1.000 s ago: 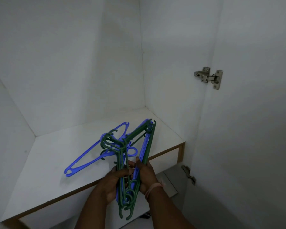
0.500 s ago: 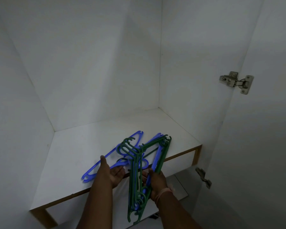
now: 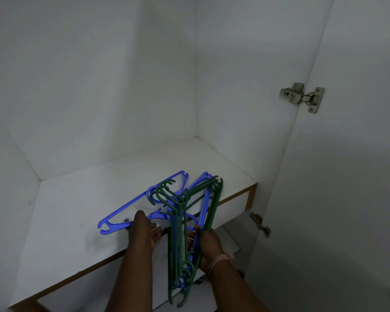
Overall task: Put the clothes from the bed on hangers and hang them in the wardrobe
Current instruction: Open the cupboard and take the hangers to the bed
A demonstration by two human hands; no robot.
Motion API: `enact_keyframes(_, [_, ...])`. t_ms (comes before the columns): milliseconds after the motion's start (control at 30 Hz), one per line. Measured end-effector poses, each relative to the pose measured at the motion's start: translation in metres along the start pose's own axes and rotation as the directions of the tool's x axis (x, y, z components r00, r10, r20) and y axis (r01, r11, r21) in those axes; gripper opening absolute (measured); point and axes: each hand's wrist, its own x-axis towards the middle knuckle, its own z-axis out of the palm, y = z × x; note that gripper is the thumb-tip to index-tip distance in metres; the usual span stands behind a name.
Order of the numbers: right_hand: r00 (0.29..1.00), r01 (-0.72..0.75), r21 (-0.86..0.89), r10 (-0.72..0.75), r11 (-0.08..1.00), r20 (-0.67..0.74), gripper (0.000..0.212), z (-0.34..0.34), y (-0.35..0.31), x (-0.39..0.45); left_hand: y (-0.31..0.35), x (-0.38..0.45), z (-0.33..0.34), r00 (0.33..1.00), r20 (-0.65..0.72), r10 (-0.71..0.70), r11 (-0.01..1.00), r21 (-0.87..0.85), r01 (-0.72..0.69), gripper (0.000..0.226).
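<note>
A single blue hanger (image 3: 121, 211) lies flat on the white wardrobe shelf (image 3: 72, 206). My left hand (image 3: 144, 231) is at its lower bar with thumb raised and fingers loosely spread, touching it without a clear grip. My right hand (image 3: 208, 246) grips a bundle of several green and blue hangers (image 3: 178, 235). The bundle stands upright at the shelf's front edge, one end up over the shelf and the other hanging down below the edge. No clothes or bed are in view.
The wardrobe compartment has white back and side walls. Its open door (image 3: 351, 176) stands at the right, with a metal hinge (image 3: 302, 96) high up and a second hinge (image 3: 260, 224) lower down. A wood-coloured edge (image 3: 234, 197) trims the shelf front.
My left hand has let go of the bundle and moved left to the loose blue hanger. My right hand keeps the bundle, and the view has shifted a little.
</note>
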Motion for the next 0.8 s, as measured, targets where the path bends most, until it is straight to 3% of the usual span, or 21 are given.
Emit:
enact_keyframes(200, [0.998,-0.059,0.026,0.059,0.998,-0.034,0.032,-0.052,-0.007,-0.006,-0.009,-0.012,0.028,0.996,-0.077,0.039,0.992,0.126,-0.029,0.027])
enact_keyframes(333, [0.997,-0.035,0.072,0.040,0.997,-0.063,0.034,-0.069,-0.010,-0.013,-0.026,-0.021,0.045,0.998,0.049,0.027,0.997,0.072,-0.031,0.034])
enact_keyframes(467, [0.986,0.025,0.022,-0.021,0.999,-0.164,0.025,-0.073,-0.005,-0.015,-0.047,-0.019,0.043,0.999,0.025,0.048,0.997,-0.059,-0.047,0.032])
enact_keyframes(567, [0.989,0.009,0.018,-0.006,1.000,-0.151,0.029,-0.072,-0.004,-0.029,-0.052,-0.012,0.038,0.995,0.066,0.070,0.982,-0.182,-0.057,0.029])
enact_keyframes(700, [0.989,-0.026,0.001,0.026,1.000,-0.148,0.026,-0.081,0.000,-0.041,-0.059,-0.030,0.040,0.989,0.011,0.145,0.948,-0.287,-0.136,0.026])
enact_keyframes(800, [0.989,-0.018,0.021,0.021,1.000,-0.147,0.026,-0.097,-0.003,-0.052,-0.070,-0.051,0.047,0.971,-0.028,0.239,0.937,-0.257,-0.238,0.028])
